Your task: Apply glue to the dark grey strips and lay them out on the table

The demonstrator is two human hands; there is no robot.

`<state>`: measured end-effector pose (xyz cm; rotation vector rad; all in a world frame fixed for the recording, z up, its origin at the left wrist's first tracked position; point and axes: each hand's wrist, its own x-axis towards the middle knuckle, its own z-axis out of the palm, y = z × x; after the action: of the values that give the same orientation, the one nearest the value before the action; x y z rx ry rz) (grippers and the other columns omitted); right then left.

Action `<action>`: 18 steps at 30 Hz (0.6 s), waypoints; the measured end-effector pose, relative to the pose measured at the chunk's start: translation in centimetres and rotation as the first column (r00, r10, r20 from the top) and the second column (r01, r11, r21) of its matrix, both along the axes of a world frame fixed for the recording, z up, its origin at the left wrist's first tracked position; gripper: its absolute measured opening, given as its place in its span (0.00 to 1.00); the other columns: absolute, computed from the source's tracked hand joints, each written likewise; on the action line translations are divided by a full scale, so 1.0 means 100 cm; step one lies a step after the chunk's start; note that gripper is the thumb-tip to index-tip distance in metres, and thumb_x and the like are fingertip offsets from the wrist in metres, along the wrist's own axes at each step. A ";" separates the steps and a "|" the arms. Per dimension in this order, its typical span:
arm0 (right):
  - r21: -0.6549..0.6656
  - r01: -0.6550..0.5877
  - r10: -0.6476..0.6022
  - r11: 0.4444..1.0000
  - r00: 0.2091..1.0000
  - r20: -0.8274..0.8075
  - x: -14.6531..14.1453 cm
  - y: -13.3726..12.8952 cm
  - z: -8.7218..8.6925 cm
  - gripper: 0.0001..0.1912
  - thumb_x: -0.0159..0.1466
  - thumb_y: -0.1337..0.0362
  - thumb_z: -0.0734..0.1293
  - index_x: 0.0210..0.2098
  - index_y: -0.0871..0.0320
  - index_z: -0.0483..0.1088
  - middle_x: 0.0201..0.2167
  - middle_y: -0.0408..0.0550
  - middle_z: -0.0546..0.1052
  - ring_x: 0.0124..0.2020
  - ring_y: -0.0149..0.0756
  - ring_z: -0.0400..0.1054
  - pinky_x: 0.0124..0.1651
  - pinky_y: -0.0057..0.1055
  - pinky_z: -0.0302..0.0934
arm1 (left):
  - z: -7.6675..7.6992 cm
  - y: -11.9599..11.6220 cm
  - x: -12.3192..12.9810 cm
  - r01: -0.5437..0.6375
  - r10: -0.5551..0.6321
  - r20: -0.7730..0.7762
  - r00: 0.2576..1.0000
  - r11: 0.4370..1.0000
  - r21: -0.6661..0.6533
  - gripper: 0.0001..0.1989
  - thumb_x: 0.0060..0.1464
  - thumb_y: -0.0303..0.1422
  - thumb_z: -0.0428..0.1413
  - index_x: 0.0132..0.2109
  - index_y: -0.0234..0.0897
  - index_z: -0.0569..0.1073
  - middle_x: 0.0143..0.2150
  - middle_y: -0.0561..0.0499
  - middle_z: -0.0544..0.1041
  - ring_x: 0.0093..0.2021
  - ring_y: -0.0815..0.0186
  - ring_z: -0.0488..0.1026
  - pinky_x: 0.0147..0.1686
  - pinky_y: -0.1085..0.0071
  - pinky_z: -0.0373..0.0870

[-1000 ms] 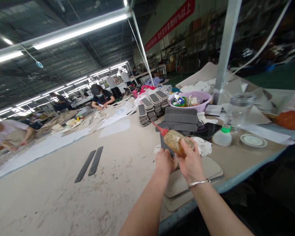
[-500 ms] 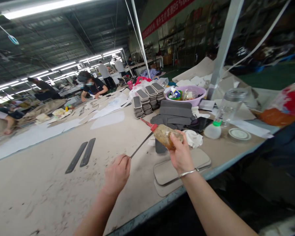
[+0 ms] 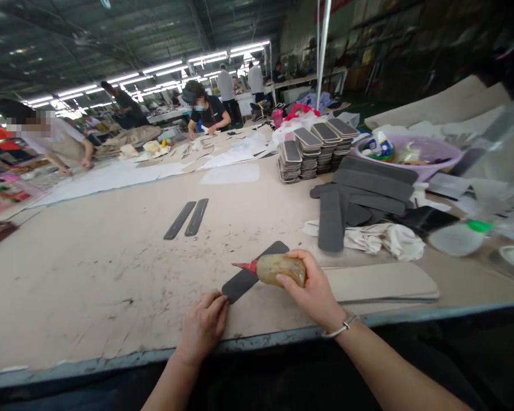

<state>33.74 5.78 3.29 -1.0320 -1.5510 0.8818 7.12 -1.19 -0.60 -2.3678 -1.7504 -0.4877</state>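
Observation:
My right hand point(image 3: 310, 285) is wrapped round a yellowish glue bottle point(image 3: 278, 269) with a red nozzle pointing left. The bottle is tipped on its side above a dark grey strip point(image 3: 240, 285) with rounded ends and covers part of it. At the strip's near left end, the fingertips of my left hand point(image 3: 205, 319) pinch its edge. Two narrower dark strips point(image 3: 188, 220) lie side by side farther off on the table point(image 3: 89, 274). Close to my right wrist is a pile of beige rounded panels point(image 3: 381, 282).
Stacks of grey-topped panels point(image 3: 317, 148) stand at the back, beside loose dark pieces point(image 3: 372, 185) and a purple basin point(image 3: 437, 168). A crumpled white cloth point(image 3: 385, 240) lies nearer. Co-workers point(image 3: 208, 111) are at the far side. The table's front edge point(image 3: 274, 337) runs just below my hands.
The view has swung right. The strip in my left hand, seen nearly edge-on before, now shows its broad face low over the table. The bottle has come over it, its nozzle pointing left.

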 end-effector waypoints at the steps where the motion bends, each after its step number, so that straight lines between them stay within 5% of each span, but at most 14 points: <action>1: 0.059 -0.035 0.030 0.998 0.996 0.082 -0.004 -0.003 -0.002 0.19 0.57 0.63 0.69 0.46 0.54 0.61 0.41 0.48 0.67 0.42 0.40 0.64 0.46 0.39 0.62 | 0.001 -0.001 -0.005 0.005 -0.005 0.006 1.000 1.000 -0.025 0.09 0.58 0.30 0.50 0.42 0.36 0.74 0.40 0.46 0.74 0.39 0.64 0.72 0.39 0.67 0.72; 6: 0.212 -0.218 0.149 0.953 0.943 0.299 -0.022 -0.013 -0.010 0.18 0.58 0.66 0.68 0.46 0.55 0.61 0.42 0.50 0.65 0.45 0.42 0.60 0.49 0.41 0.60 | 0.005 0.000 -0.019 0.063 -0.058 0.054 0.997 0.994 -0.093 0.11 0.59 0.30 0.48 0.43 0.37 0.75 0.42 0.46 0.74 0.40 0.65 0.71 0.41 0.68 0.72; 18: 0.153 -0.303 0.220 0.941 0.888 0.404 -0.036 -0.016 -0.016 0.18 0.58 0.67 0.67 0.47 0.56 0.61 0.43 0.52 0.63 0.46 0.42 0.60 0.49 0.42 0.61 | -0.001 0.004 -0.015 0.099 -0.086 0.084 0.993 0.981 -0.167 0.11 0.59 0.29 0.48 0.44 0.37 0.74 0.45 0.47 0.75 0.43 0.63 0.69 0.44 0.65 0.70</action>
<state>30.14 4.20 1.65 -0.8832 -2.1075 0.6982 5.59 -0.84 -0.73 -2.5906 -1.7869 -0.4636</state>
